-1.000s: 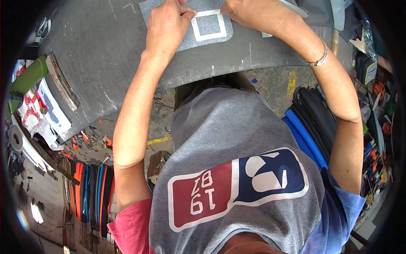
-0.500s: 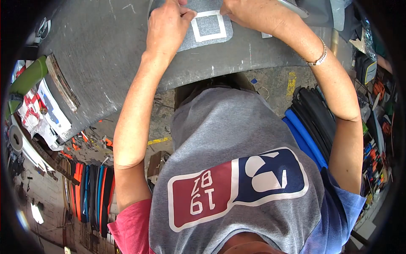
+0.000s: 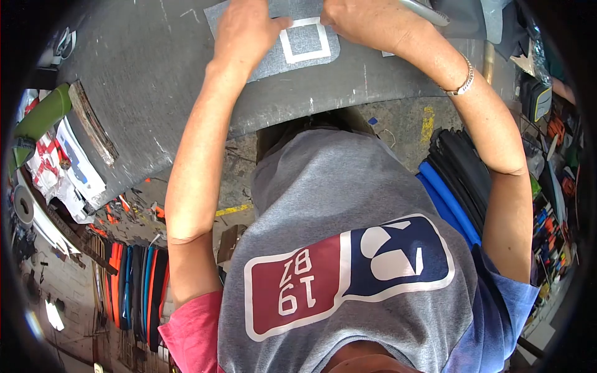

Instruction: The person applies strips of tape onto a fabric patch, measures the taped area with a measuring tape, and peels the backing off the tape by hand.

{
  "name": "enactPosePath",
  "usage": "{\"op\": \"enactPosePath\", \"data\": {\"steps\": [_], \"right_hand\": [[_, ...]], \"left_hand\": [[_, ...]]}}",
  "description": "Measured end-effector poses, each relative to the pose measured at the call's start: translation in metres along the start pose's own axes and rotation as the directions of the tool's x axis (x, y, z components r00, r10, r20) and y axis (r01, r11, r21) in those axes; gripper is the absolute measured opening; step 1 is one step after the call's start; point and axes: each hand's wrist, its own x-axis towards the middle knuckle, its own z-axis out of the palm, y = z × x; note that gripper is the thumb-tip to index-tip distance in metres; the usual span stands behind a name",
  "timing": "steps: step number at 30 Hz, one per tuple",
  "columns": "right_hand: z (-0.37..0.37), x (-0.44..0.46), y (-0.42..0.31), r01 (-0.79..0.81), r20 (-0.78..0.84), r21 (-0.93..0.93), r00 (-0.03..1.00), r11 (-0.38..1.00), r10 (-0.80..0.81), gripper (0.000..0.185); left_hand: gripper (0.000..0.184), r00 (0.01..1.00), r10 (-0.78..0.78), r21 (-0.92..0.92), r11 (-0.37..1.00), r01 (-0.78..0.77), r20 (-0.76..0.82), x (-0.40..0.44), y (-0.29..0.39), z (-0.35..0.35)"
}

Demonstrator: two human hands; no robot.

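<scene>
The left hand (image 3: 245, 28) lies palm down, blurred, its thumb stretched sideways with the tip at the far left corner of a white frame (image 3: 309, 57); its other fingers run out of view at the top, so I cannot tell how far they are bent or whether they grip anything. The right hand (image 3: 354, 22) has its fingers curled in close together, tips at the frame's far right corner; whether they pinch it or only press there is hidden.

The frame, a four-sided outline, lies flat on a piece of grey cloth (image 3: 267, 67), near its right edge. The cloth rests on the dark, scuffed worktop (image 3: 149, 81), a little back from the near edge, one corner showing left of the left hand.

A bracelet (image 3: 461, 87) circles the right wrist. Beyond the right forearm lies a shiny silvery object (image 3: 429, 11), only partly seen, and right of it a sheet of clear plastic (image 3: 493, 18).

At the worktop's left edge are a rough strip of wood (image 3: 93, 124), a green roll (image 3: 45, 115) and a printed sheet of paper (image 3: 79, 155), close to the near left corner. Below the near edge, blue and black rolls (image 3: 449, 202) stand to the person's right.
</scene>
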Motion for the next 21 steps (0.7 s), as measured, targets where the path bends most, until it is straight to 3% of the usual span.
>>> {"op": "enactPosePath", "data": {"steps": [2,5,8,11,14,17,18,21], "right_hand": [[-0.002,0.0,-0.001,-0.014,0.029,-0.005,0.999,1.0,0.014,0.017],[-0.007,0.002,-0.003,-0.059,0.077,0.015,0.995,0.998,0.058,0.017],[0.002,0.002,0.002,0.003,0.045,-0.033,0.999,0.999,-0.001,0.018],[-0.001,0.002,0.002,-0.018,0.076,-0.044,0.997,0.999,0.021,0.018],[0.01,0.001,0.007,-0.028,0.037,0.017,0.999,0.999,0.028,0.017],[0.012,0.005,0.004,-0.116,-0.061,0.1,0.991,0.988,0.122,0.025],[0.005,0.001,0.005,-0.097,-0.07,0.116,0.992,0.989,0.106,0.04],[-0.012,-0.005,0.013,-0.174,0.015,0.297,0.984,0.939,0.177,0.048]], "left_hand": [[0.06,0.999,0.044,-0.039,0.998,-0.044,0.002,0.003,0.011,0.006],[0.061,0.999,-0.044,-0.03,0.999,0.045,0.02,0.001,0.02,0.015],[0.05,0.973,0.094,0.103,0.992,-0.074,-0.21,-0.008,0.013,0.023],[0.05,0.99,0.074,0.215,0.976,-0.046,-0.121,-0.011,-0.003,0.007],[0.045,0.992,-0.004,0.177,0.984,0.026,-0.124,-0.012,-0.019,0.003],[0.059,0.955,0.298,0.084,0.951,-0.297,0.011,-0.001,-0.019,0.007],[0.053,0.936,0.334,-0.109,0.94,-0.323,0.106,0.009,-0.017,0.014],[0.043,0.862,0.27,-0.356,0.928,-0.114,0.428,0.031,-0.008,0.024]]}}
